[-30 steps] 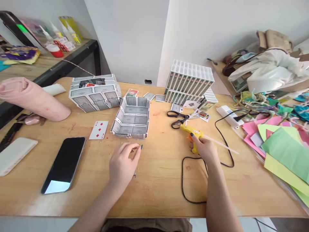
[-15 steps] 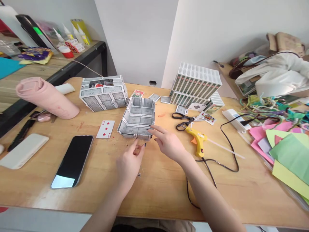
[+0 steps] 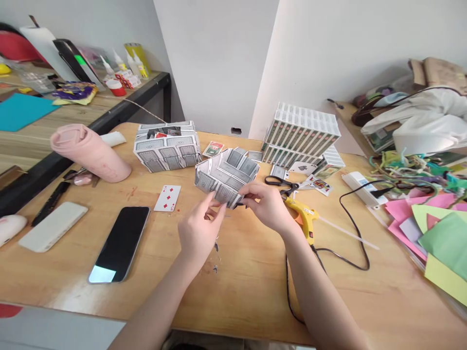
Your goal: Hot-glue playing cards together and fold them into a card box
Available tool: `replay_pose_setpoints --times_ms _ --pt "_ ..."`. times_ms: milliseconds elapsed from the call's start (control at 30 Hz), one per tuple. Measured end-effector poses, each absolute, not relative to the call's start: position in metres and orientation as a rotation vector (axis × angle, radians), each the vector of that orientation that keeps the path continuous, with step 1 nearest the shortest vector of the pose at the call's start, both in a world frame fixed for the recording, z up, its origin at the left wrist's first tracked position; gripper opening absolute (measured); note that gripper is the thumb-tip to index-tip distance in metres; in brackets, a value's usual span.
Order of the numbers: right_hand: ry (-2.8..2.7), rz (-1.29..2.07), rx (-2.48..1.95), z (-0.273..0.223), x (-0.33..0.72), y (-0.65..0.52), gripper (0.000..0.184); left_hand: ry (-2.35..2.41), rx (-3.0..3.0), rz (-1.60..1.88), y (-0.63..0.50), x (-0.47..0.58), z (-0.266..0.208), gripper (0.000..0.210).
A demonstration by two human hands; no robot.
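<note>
- one card tray [image 3: 225, 171], tilted
- left hand [image 3: 199, 227]: fingers pinching its near edge
- right hand [image 3: 268, 206]: fingers gripping its right corner
- yellow glue gun [image 3: 308, 221] on bench [image 3: 251, 282]

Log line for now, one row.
left hand: at near edge of open playing-card box | right hand: gripping box's near right corner | yellow glue gun: on table, unheld

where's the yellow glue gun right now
In the head view, the yellow glue gun lies on the table right of centre, just right of the right hand, its nozzle end near the black-handled scissors.
</note>
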State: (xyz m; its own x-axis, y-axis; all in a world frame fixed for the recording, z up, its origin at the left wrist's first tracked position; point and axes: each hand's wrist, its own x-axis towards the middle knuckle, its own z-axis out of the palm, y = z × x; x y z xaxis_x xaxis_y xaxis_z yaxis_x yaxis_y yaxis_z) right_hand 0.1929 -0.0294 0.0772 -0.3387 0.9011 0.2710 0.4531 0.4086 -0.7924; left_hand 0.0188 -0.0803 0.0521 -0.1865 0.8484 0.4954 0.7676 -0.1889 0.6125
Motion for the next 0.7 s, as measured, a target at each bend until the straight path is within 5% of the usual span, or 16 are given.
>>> replay_pose_setpoints --times_ms 700 --pt "-1.79 0.917 -1.158 0.077 0.199 -0.028 0.015 1.839 1.882 1.434 -0.073 0.031 0.063 0.04"
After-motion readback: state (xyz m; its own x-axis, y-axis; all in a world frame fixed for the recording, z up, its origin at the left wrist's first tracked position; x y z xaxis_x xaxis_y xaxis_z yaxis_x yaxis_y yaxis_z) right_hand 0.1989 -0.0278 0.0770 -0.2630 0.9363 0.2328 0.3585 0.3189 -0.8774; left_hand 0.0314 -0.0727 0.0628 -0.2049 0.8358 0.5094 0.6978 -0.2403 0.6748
